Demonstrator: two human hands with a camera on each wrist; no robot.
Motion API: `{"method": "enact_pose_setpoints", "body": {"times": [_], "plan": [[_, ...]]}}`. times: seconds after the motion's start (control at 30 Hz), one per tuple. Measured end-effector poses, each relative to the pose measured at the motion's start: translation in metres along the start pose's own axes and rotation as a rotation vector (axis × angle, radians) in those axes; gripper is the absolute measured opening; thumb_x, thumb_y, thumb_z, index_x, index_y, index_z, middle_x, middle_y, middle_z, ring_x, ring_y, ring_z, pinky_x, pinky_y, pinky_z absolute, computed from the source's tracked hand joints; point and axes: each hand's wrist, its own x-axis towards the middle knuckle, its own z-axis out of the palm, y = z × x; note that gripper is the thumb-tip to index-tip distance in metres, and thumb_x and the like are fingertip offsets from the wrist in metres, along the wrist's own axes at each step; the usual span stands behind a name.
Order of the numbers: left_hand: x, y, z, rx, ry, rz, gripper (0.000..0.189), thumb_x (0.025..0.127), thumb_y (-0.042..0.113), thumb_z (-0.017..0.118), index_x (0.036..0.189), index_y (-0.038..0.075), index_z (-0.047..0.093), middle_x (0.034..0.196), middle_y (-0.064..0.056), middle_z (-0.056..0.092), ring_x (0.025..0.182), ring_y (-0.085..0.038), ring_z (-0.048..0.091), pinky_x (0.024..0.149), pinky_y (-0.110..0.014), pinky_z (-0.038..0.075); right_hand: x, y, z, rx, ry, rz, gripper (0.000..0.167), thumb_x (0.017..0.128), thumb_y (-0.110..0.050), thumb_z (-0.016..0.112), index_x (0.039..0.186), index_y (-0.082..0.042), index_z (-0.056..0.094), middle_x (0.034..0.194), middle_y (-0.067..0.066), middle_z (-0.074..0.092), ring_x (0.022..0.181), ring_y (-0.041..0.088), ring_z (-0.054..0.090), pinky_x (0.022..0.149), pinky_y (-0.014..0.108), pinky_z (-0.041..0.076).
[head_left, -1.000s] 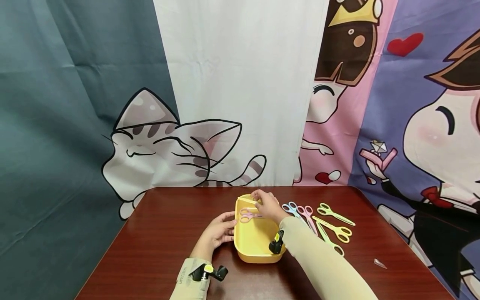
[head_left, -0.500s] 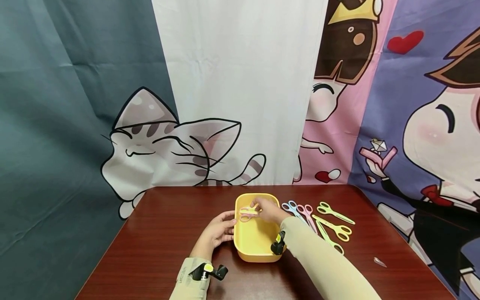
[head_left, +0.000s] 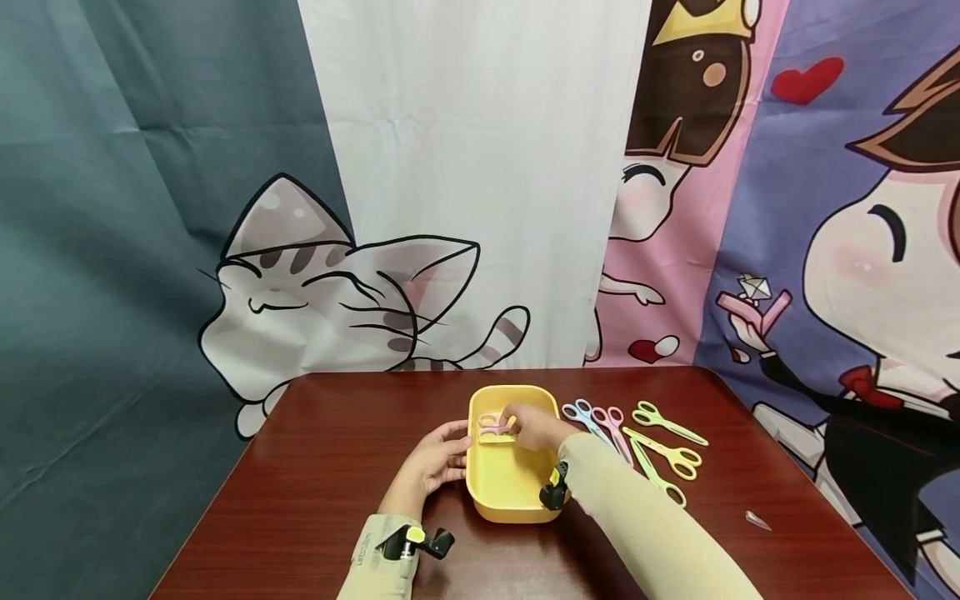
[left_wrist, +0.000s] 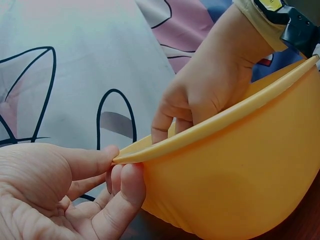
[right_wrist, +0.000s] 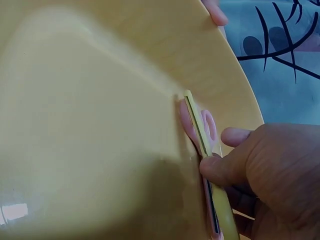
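A yellow plastic bin (head_left: pixel 517 493) stands on the table. My left hand (head_left: pixel 437 460) holds its left side; in the left wrist view the thumb and fingers pinch the rim. My right hand (head_left: pixel 534 427) reaches down inside the bin, thumb and fingers pinching yellow scissors (right_wrist: pixel 199 122). A pair of pink scissors (right_wrist: pixel 185 117) lies in the bin against the left wall, right beside and partly behind the yellow pair. The right palm and fingers hide the yellow scissors' handles.
Right of the bin lie blue scissors (head_left: pixel 581 414), pink scissors (head_left: pixel 615 427), two light green pairs, and another yellow pair (head_left: pixel 681 460). A small clear pointed piece (head_left: pixel 757 520) sits nearer the table's right edge. A printed curtain (head_left: pixel 480 167) hangs behind the dark red table (head_left: pixel 300 500).
My right hand has lowered the yellow scissors from above the bin's far end down to the near side of the pink scissors. The left hand keeps its place on the rim.
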Motion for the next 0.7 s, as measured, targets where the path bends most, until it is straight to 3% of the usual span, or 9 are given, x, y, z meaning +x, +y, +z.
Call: {"method": "enact_pose_setpoints", "body": {"times": [0.37, 0.7], "plan": [[-0.0024, 0.0019, 0.0002, -0.006, -0.016, 0.004, 0.050, 0.094, 0.013, 0.055, 0.140, 0.007, 0.036, 0.093, -0.016, 0.061, 0.064, -0.014, 0.059, 0.056, -0.031, 0.054, -0.0010, -0.0012, 0.0006, -0.057, -0.094, -0.040, 0.033, 0.075, 0.011, 0.060, 0.102, -0.009, 0.060, 0.090, 0.007, 0.064, 0.082, 0.017, 0.055, 0.071, 0.028, 0.045], [-0.0021, 0.0019, 0.0001, -0.014, -0.012, 0.005, 0.049, 0.093, 0.012, 0.055, 0.139, 0.007, 0.038, 0.096, -0.020, 0.060, 0.064, -0.015, 0.058, 0.056, -0.031, 0.054, 0.0019, 0.0050, 0.0033, -0.105, -0.077, -0.051, 0.035, 0.074, 0.015, 0.056, 0.099, -0.010, 0.060, 0.083, 0.008, 0.061, 0.073, 0.015, 0.051, 0.066, 0.027, 0.043]]}}
